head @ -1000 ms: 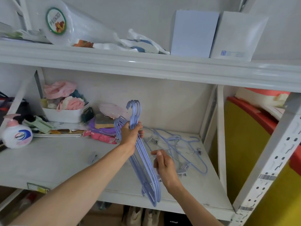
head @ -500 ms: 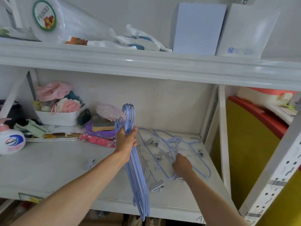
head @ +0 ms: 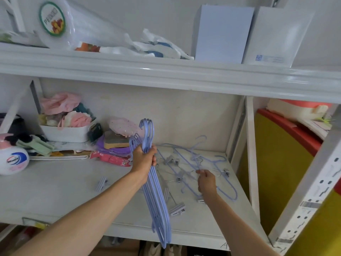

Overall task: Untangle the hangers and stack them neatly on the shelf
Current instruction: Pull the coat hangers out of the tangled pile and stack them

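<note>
My left hand [head: 144,158] grips a bundle of several lilac hangers [head: 156,202] by their necks, hooks up, the bodies hanging down past the front edge of the white shelf [head: 60,196]. To the right, a tangle of lilac hangers with grey clips [head: 186,159] lies on the shelf. My right hand [head: 206,182] reaches into this tangle and pinches a thin wire part of it with its fingertips. Loose clips lie on the shelf: one grey clip [head: 177,209] near the bundle, another clip [head: 101,183] further left.
A white basket of pink cloths [head: 66,133], a soap bottle [head: 13,157], a pink packet [head: 110,159] and other clutter fill the shelf's back left. An upper shelf [head: 166,74] hangs overhead. A white upright post [head: 251,163] bounds the right side.
My right hand has moved from the bundle's lower part to the tangle on the right and taken hold of a wire there. My left hand still holds the bundle upright.
</note>
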